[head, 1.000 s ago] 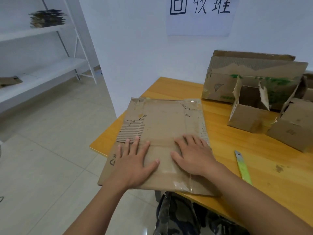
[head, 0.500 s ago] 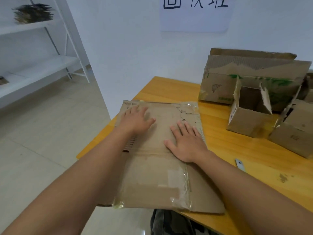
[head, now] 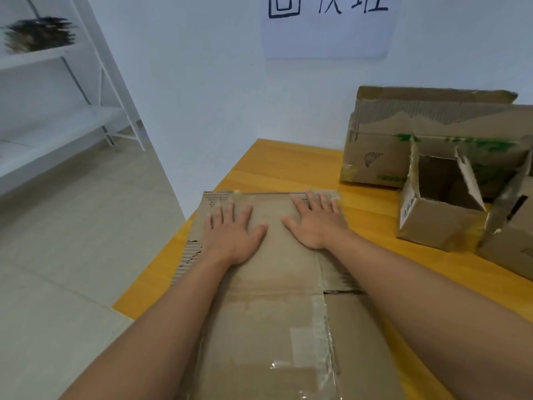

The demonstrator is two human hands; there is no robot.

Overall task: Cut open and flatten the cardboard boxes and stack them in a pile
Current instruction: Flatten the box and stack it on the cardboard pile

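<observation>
1. The flattened box (head: 274,298) lies on the table (head: 288,166), at the table's left near corner, with its near end running out of the bottom of the view.
2. Clear tape (head: 317,345) crosses the near part of the flattened box, and torn corrugation shows along its left edge.
3. The left hand (head: 233,229) lies palm down on the far left part of the flattened box, fingers straight and spread, pressing on the cardboard.
4. The right hand (head: 315,219) lies palm down on the far right part of the flattened box, fingers straight, tips at its far edge.
5. The two hands are apart, with a strip of bare cardboard between the thumbs; neither one grips anything.
6. To the right of the flattened box stands a small open box (head: 438,215) with its flaps up, apart from it.
7. Behind the small open box stands a large box (head: 427,140) with green print, against the wall (head: 216,82).
8. Another box (head: 510,235) sits at the right edge of the view, just beside the small open box.
9. On the wall beyond the flattened box hangs a paper sign (head: 328,27) with black characters.
10. Left of the table, a white shelf (head: 57,90) stands on the tiled floor (head: 72,226), with a blurred dark bundle (head: 39,33) on its upper level.
</observation>
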